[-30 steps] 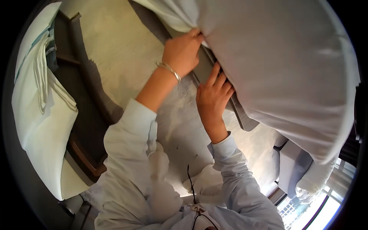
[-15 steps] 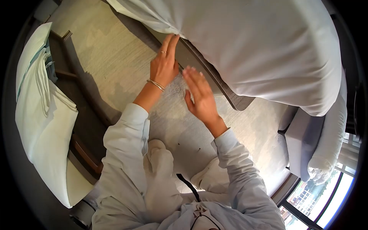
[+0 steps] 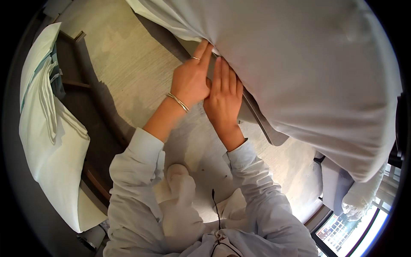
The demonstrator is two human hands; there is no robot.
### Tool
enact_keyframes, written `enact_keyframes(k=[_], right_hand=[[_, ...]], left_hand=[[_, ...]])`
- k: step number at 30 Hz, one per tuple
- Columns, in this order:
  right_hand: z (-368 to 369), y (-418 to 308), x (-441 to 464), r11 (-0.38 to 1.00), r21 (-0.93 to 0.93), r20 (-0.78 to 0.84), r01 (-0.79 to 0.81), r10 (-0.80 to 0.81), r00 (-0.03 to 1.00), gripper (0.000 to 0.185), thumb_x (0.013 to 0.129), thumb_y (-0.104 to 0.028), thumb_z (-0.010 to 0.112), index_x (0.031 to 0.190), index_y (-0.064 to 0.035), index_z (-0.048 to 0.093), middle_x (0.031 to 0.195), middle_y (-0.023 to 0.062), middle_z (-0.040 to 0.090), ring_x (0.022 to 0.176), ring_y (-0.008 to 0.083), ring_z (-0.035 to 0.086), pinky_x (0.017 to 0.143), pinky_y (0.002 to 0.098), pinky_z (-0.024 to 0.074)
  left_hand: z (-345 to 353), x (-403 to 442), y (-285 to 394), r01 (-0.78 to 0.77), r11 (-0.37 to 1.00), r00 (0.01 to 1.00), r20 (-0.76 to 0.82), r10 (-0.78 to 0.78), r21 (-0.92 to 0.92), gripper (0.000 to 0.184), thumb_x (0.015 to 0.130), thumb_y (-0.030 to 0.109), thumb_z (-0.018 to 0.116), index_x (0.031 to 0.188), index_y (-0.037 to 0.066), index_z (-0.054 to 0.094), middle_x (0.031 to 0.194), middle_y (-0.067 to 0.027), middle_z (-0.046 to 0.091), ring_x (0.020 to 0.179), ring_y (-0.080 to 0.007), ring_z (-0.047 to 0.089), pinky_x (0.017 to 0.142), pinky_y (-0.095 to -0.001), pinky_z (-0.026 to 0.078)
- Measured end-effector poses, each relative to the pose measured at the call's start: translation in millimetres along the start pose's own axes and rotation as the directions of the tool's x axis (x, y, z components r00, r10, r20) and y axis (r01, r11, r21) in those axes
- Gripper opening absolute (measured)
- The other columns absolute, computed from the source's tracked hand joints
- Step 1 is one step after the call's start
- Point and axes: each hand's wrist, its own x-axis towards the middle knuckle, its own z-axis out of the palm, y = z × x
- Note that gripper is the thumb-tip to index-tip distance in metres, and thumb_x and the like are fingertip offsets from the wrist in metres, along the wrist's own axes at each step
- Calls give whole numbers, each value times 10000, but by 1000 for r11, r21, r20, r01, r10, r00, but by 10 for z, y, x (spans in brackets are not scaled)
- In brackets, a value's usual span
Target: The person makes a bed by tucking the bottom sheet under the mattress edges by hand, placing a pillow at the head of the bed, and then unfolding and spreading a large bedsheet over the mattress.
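Observation:
A white sheet [image 3: 299, 64] covers a mattress on a bed with a dark wooden base edge [image 3: 265, 124]. My left hand [image 3: 190, 79], with a ring and bracelets, reaches to the sheet's lower edge. Its index and middle fingers are stretched out, their tips at the fold where sheet meets base; the other fingers are curled. Beside it my right hand [image 3: 223, 96] lies with its fingers straight and close together, back upward, the fingertips at the sheet's edge. The two hands touch or nearly touch at the left thumb. What lies under the fingertips is hidden.
Folded white linen [image 3: 51, 141] rests on a dark wooden piece of furniture [image 3: 100, 124] at left. A grey upholstered seat [image 3: 334, 184] with a white bundle [image 3: 361, 199] stands at right, near a window [image 3: 342, 231]. Pale flooring [image 3: 188, 141] lies beneath my feet.
My right hand has moved up and forward, from free air to the sheet's edge beside my left hand. The bed now fills more of the view as the camera has shifted.

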Motion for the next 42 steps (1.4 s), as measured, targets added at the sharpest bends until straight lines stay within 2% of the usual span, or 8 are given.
enact_keyframes(k=[4, 8, 16, 26, 28, 32, 36, 42], right_hand=[[83, -162, 203, 993, -98, -6, -70, 70, 998, 595, 764, -231, 550, 1285, -11, 367, 1240, 147, 460, 1109, 254, 457, 871, 422, 329], [181, -209, 484, 958, -256, 56, -131, 150, 987, 601, 779, -257, 525, 1294, -8, 340, 1229, 143, 467, 1076, 266, 479, 880, 422, 342], [-9, -112, 323, 985, -153, 148, -84, 107, 983, 577, 777, -176, 527, 1306, -50, 330, 1212, 79, 487, 1066, 213, 498, 847, 341, 421], [-1, -171, 369, 982, -121, 61, -146, 154, 986, 590, 770, -173, 531, 1312, -52, 331, 1227, 85, 478, 1113, 224, 469, 918, 351, 365], [184, -163, 491, 976, -165, -34, -140, 137, 990, 505, 767, -176, 538, 1241, -52, 419, 1163, 75, 525, 1063, 217, 504, 868, 345, 405], [281, 10, 482, 972, -184, 259, -149, 194, 946, 390, 771, -158, 530, 1128, -15, 466, 1066, 153, 571, 957, 261, 576, 804, 310, 458], [236, 8, 492, 984, -154, -3, -86, 86, 996, 519, 705, -109, 600, 1175, 8, 416, 1079, 192, 554, 1001, 291, 550, 879, 353, 424], [-19, 59, 395, 990, 108, 203, -93, 69, 977, 577, 756, -167, 555, 1267, -4, 341, 1258, 163, 440, 1177, 271, 414, 985, 395, 311]], left_hand=[[-95, 135, -94, 10, 997, 976, 218, -27, 79, 619, 727, 108, 534, 1306, 58, 321, 1417, -58, 227, 802, -225, 603, 588, -329, 499], [266, 229, -311, -114, 981, 987, 131, 94, 154, 514, 834, 163, 407, 1333, 115, 293, 1434, -39, 184, 816, -247, 604, 618, -320, 505], [25, -57, -71, -23, 1000, 998, -52, 22, -20, 563, 736, 43, 489, 1284, 32, 363, 1381, -40, 319, 612, -228, 578, 503, -298, 476], [44, 117, -115, -98, 930, 995, 18, 98, 355, 513, 733, 67, 485, 1242, 43, 425, 1373, -72, 333, 501, -191, 563, 403, -291, 439], [117, 297, -186, -81, 934, 997, 23, 78, 348, 420, 768, 101, 470, 1182, 37, 465, 1347, -88, 366, 557, -217, 589, 449, -317, 465], [313, 504, -239, -31, 978, 985, 174, -6, 205, 326, 814, 165, 447, 1111, 35, 479, 1274, -122, 430, 683, -290, 605, 565, -379, 495], [142, 484, -218, 8, 992, 992, 121, -23, 126, 368, 819, 197, 440, 1150, 36, 442, 1254, -131, 440, 746, -320, 604, 614, -403, 502], [128, 386, 3, 60, 948, 990, 101, -95, 312, 398, 822, 158, 424, 1185, -6, 405, 1318, -162, 366, 757, -313, 609, 622, -387, 503]])
